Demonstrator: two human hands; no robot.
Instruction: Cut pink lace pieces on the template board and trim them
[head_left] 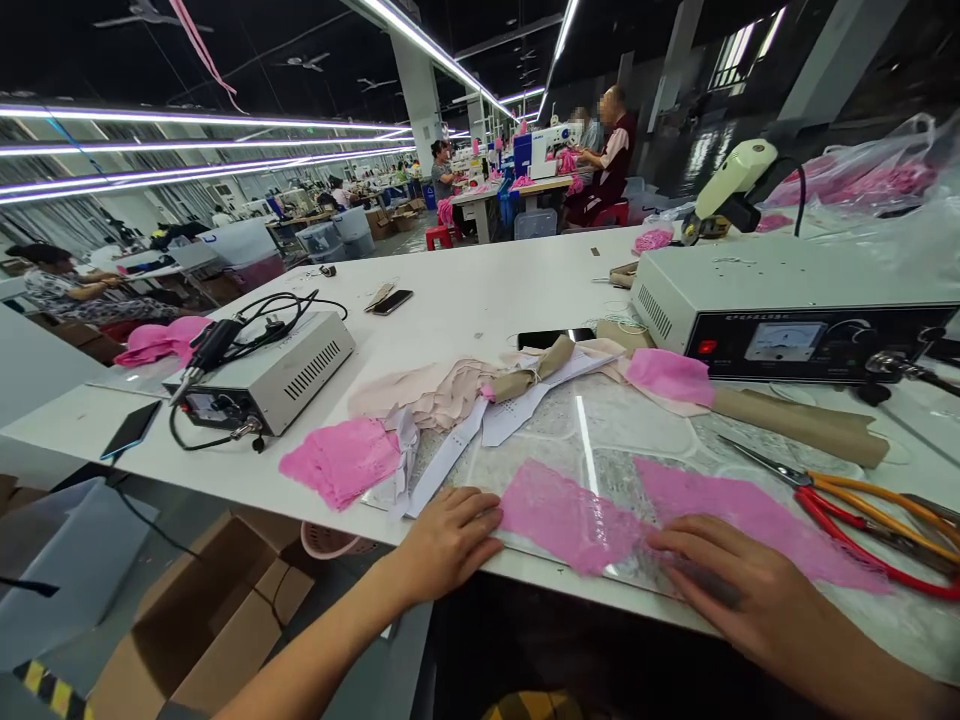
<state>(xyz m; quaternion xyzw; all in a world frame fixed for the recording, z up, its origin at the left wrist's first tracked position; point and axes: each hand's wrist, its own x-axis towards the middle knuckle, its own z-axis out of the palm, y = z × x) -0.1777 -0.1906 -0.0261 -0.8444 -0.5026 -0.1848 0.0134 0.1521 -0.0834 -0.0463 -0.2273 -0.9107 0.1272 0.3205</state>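
Observation:
A sheer pink fabric piece (pixel 566 515) lies flat on a clear sheet (pixel 487 465) near the table's front edge. My left hand (pixel 454 535) rests palm down at its left edge, fingers stretched out and touching the fabric. At its right end is my right hand (pixel 739 580), fingers extended and slightly apart, fingertips touching the corner. A second pink fabric piece (pixel 750 510) lies beyond and partly under my right hand. Scissors with red and orange handles (pixel 847 500) lie to the right. Left of my left hand is a stack of pink pieces (pixel 345 460).
White paper strips (pixel 450 455), beige fabric (pixel 420 390) and a tan roll (pixel 799 425) lie behind. Two metal control boxes (pixel 300 365) with cables flank the table. Phones (pixel 394 301) lie on it. A cardboard box (pixel 202 610) stands below left. Other people sit at machines farther back.

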